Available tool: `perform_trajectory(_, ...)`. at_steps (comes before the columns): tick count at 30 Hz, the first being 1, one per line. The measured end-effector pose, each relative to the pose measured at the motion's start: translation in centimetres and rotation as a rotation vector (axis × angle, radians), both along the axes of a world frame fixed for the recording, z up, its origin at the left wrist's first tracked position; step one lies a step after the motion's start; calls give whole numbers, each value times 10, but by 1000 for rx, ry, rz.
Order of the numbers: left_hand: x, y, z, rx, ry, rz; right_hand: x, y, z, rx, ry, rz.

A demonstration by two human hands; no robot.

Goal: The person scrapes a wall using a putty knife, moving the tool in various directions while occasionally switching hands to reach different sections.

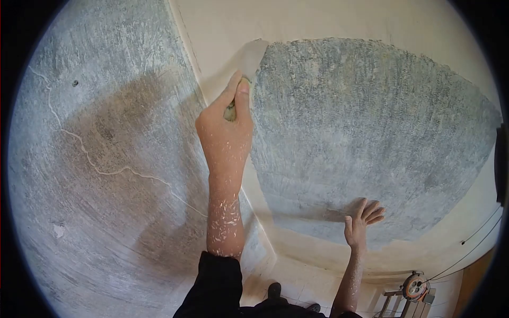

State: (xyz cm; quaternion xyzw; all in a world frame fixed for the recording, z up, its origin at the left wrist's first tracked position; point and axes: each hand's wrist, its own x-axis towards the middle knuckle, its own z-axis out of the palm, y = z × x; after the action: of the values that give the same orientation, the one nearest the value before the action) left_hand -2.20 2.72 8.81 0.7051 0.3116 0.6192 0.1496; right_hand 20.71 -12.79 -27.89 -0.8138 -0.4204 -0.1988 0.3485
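My left hand (225,124) is closed around the handle of a scraper (253,57). The scraper's broad blade lies at the upper left edge of a rough blue-grey patch (350,122), where it meets the cream paint. Much of the handle is hidden by my fingers. My right hand (360,225) is lower down, fingers spread, against or very near the lower part of the patch; it holds nothing. White flakes speckle both forearms.
A blue-grey wall (111,132) with a long pale crack adjoins at the left, past the corner. At lower right, an orange and grey cable reel (415,286) rests by a stand, with cables running up the wall. Shoes (274,290) show on the tiled floor.
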Motion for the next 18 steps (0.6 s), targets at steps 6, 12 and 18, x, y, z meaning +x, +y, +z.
perform_trajectory(6,-10,-3,-61,5,44,-7,-1,0,4,11,23,19)
perform_trajectory(12,-8,-4,-20,19,29,40,-8,-2,10,28,44,23)
perform_trajectory(18,-15,-4,-24,-59,49,9,-9,-5,15,26,37,51)
